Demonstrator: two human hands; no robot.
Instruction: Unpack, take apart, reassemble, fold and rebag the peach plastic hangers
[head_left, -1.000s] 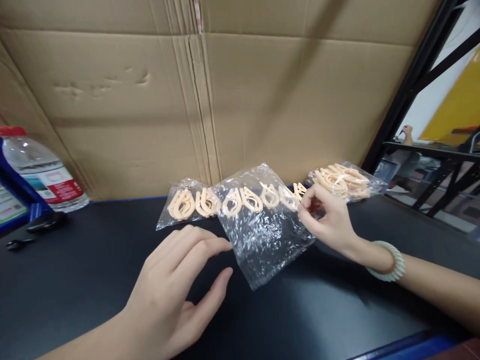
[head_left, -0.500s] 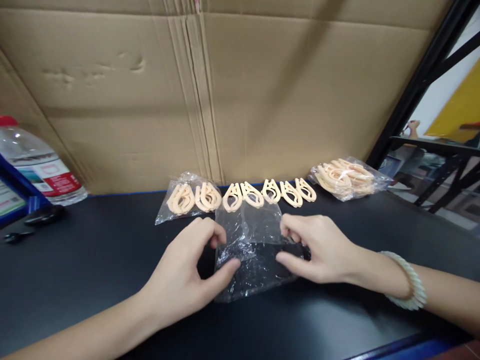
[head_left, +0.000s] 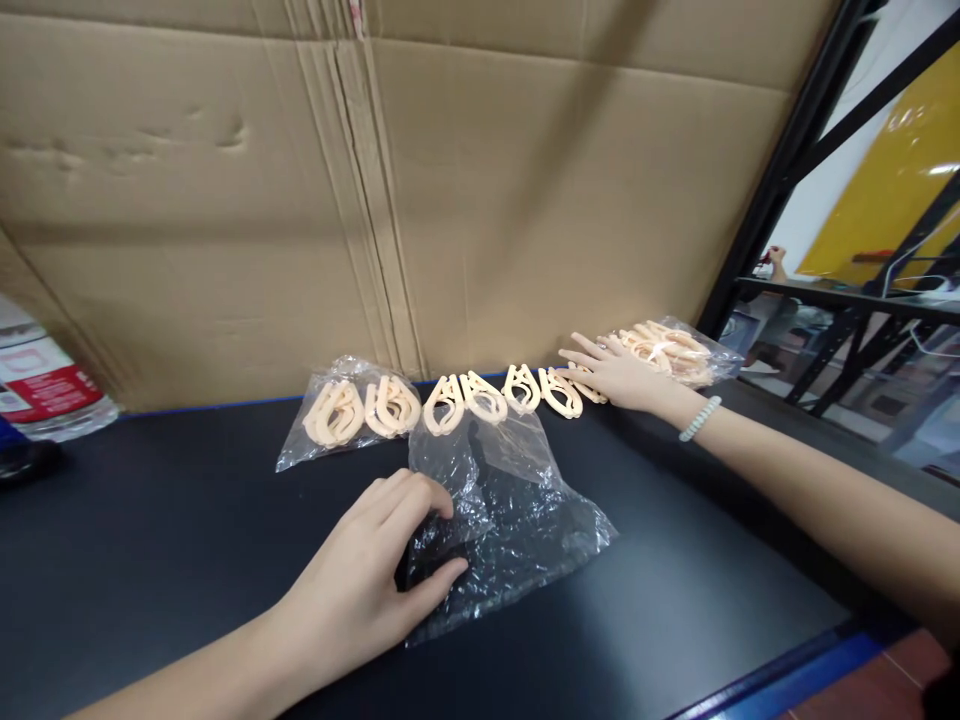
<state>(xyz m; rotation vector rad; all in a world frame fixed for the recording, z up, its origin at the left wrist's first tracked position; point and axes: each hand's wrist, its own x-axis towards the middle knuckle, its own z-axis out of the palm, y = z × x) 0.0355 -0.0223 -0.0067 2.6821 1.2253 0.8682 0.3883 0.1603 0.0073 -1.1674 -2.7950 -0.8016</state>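
Observation:
A clear plastic bag (head_left: pixel 517 525) lies flat on the dark tabletop. At its left edge rests my left hand (head_left: pixel 382 555), thumb and fingers apart in a loose curve. My right hand (head_left: pixel 619 375) reaches to the far right with fingers spread, over the last of a row of cream folded plastic hangers (head_left: pixel 561 392) and beside a filled bag of hangers (head_left: pixel 667 350). Part of that end hanger is hidden under the fingers. More folded hangers (head_left: pixel 335 412) lie at the row's left end, on another clear bag (head_left: pixel 296 445).
Behind the row stands a tall cardboard sheet (head_left: pixel 525 200). A large plastic bottle (head_left: pixel 52 385) with a red label is at the left edge. On the right are a black metal frame (head_left: pixel 780 180) and, farther off, another person's hand (head_left: pixel 777 262).
My right hand has left the clear bag and moved far right, its fingers now spread. My left hand stays by the bag. The view has turned slightly right.

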